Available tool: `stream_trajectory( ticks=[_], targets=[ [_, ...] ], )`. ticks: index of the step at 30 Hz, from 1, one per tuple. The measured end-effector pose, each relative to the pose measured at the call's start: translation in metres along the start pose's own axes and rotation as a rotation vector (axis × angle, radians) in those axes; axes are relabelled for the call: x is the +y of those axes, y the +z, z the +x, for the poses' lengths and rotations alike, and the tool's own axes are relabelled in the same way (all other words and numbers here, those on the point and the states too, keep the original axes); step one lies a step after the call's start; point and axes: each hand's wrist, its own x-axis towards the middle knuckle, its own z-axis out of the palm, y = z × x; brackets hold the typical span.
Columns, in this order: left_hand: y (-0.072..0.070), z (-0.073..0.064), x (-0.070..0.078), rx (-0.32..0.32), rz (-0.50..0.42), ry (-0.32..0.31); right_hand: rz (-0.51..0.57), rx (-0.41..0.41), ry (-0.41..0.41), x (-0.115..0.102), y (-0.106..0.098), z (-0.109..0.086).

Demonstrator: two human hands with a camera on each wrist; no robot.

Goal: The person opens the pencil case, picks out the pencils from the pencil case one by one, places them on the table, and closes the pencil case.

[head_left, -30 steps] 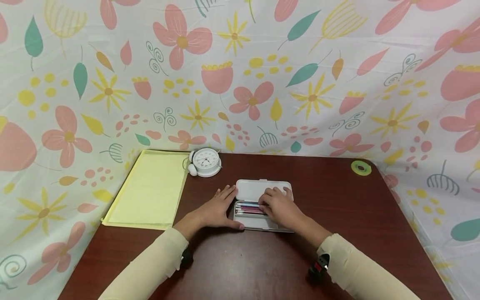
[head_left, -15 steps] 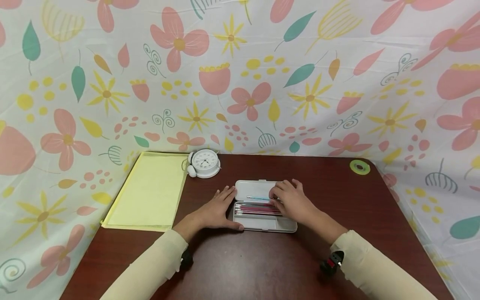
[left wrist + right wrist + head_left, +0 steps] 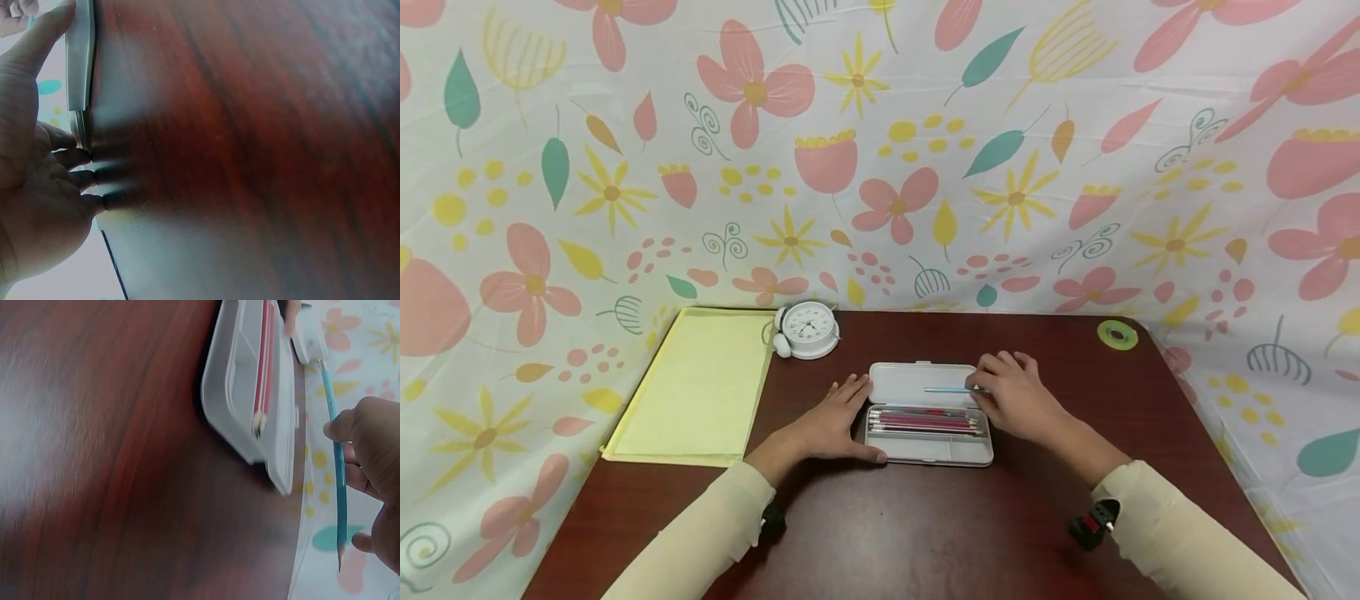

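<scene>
A white pencil case (image 3: 917,451) lies with its lid folded back on the brown table. Several pencils (image 3: 925,422), mostly dark red, lie side by side in its rear compartment; the front compartments hold nothing. My right hand (image 3: 1017,397) pinches a light blue pencil (image 3: 337,469) between thumb and fingers, above the right end of the lid. In the right wrist view its sharpened tip points down, past the little finger. My left hand (image 3: 827,423) rests at the case's left end, fingers straight, thumb (image 3: 47,31) against the front left corner.
A yellow zip folder (image 3: 692,387) lies at the left of the table. Beside its upper right corner is a white alarm clock (image 3: 808,329). A green roll of tape (image 3: 1117,334) sits in the far right corner. Flowered cloth (image 3: 895,150) hangs behind the table.
My right hand has drawn the light blue pencil out of the case, up and to the right over the lid. The left hand has stayed at the case's left end.
</scene>
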Motion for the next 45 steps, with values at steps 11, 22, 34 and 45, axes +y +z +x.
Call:
stream_trajectory(
  ticks=[11,22,34,45],
  targets=[
    [0.001,0.0,-0.001,0.001,0.001,0.007,0.001,-0.024,0.145,0.037,-0.009,-0.022],
    [0.002,0.0,0.001,-0.005,0.006,0.003,0.042,-0.051,0.264,0.087,-0.001,-0.054],
    [0.0,0.0,0.001,0.001,-0.003,0.015,0.056,-0.067,0.331,0.113,0.006,-0.078],
    [0.0,0.001,0.0,-0.012,0.005,0.008,0.037,-0.028,0.316,0.113,0.011,-0.082]
  ],
)
